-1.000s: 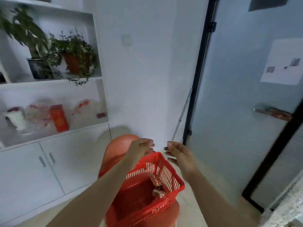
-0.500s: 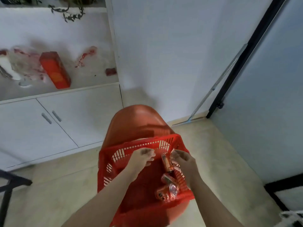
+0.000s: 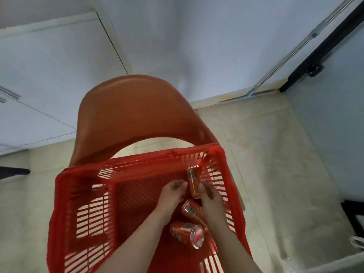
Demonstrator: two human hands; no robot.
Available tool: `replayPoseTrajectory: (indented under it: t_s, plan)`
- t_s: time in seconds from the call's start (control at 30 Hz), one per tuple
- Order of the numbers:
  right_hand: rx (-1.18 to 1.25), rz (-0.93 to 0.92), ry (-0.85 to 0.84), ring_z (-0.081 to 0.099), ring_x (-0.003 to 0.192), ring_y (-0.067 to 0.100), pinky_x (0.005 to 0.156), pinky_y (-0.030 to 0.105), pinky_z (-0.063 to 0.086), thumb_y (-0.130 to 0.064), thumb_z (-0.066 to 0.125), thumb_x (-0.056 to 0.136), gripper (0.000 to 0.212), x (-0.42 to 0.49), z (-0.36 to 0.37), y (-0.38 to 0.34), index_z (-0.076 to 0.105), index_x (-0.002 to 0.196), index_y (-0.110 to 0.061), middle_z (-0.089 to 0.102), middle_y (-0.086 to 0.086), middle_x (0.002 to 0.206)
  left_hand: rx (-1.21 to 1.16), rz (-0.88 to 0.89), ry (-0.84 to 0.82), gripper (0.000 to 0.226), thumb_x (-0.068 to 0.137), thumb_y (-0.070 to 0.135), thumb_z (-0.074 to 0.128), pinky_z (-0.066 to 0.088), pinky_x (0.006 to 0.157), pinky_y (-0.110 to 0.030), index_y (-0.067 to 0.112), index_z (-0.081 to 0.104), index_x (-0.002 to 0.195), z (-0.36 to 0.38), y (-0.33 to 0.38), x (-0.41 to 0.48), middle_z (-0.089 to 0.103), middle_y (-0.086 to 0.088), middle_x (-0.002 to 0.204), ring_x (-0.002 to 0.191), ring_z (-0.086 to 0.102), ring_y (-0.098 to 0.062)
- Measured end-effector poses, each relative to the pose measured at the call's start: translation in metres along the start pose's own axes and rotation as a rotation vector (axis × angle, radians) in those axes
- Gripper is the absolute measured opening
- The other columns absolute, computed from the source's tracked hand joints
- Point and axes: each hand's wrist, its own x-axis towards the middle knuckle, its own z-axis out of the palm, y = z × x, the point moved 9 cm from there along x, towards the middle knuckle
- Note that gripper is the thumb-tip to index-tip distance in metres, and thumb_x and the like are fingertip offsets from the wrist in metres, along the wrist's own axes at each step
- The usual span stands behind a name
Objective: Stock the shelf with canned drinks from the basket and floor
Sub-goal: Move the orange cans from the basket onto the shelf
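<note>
A red plastic basket sits on an orange chair. Three orange drink cans lie along its right side. The upper can leans on end against the basket's right wall. My right hand closes on that can's right side. My left hand is inside the basket with curled fingertips at the can's left side, holding nothing. A second can lies just below, between my wrists. The third can lies nearest me with its shiny end facing right. The shelf is out of view.
White cabinet doors and a white wall stand behind the chair. A black door frame and a pale blue door are at the right. Beige floor tiles surround the chair. A dark leg pokes in at the left edge.
My view has tilted down from the shelves to the basket. Both hands have dropped from above the rim into the basket, down to the upper can.
</note>
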Motion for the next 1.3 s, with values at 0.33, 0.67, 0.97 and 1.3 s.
replayPoseTrajectory:
  t_s: [0.33, 0.67, 0.97, 1.3]
  plan:
    - [-0.136, 0.059, 0.098, 0.051, 0.124, 0.014, 0.108, 0.044, 0.041, -0.05, 0.041, 0.098, 0.041, 0.059, 0.015, 0.065, 0.051, 0.134, -0.033, 0.055, -0.01, 0.131, -0.116, -0.058, -0.027, 0.043, 0.087, 0.039, 0.068, 0.051, 0.099, -0.044, 0.011, 0.065, 0.12, 0.026, -0.046, 0.077, 0.072, -0.007, 0.111, 0.104, 0.069, -0.021]
    - [-0.048, 0.13, 0.062, 0.056, 0.119, 0.016, 0.104, 0.048, 0.044, -0.059, 0.036, 0.096, 0.046, 0.076, 0.028, 0.078, 0.053, 0.133, -0.036, 0.059, -0.006, 0.131, 0.019, -0.033, -0.052, 0.053, 0.075, 0.034, 0.08, 0.053, 0.095, -0.036, 0.018, 0.063, 0.123, 0.018, -0.052, 0.089, 0.071, -0.001, 0.115, 0.103, 0.068, -0.013]
    - [0.085, 0.15, 0.044, 0.063, 0.106, 0.013, 0.097, 0.043, 0.05, -0.048, 0.033, 0.101, 0.028, 0.063, 0.026, 0.07, 0.06, 0.104, -0.042, 0.067, -0.009, 0.112, -0.096, -0.067, -0.141, 0.052, 0.081, 0.023, 0.076, 0.056, 0.089, -0.035, 0.022, 0.055, 0.129, 0.015, -0.043, 0.067, 0.069, 0.002, 0.117, 0.102, 0.069, -0.016]
    - [0.338, 0.1, 0.116, 0.065, 0.107, 0.024, 0.086, 0.048, 0.057, -0.059, 0.04, 0.095, 0.046, -0.009, 0.038, 0.052, 0.057, 0.124, -0.028, 0.065, 0.002, 0.122, -0.209, -0.01, -0.265, 0.051, 0.076, 0.034, 0.074, 0.057, 0.086, -0.044, 0.025, 0.057, 0.123, -0.004, -0.005, -0.01, 0.072, -0.005, 0.111, 0.1, 0.07, -0.024]
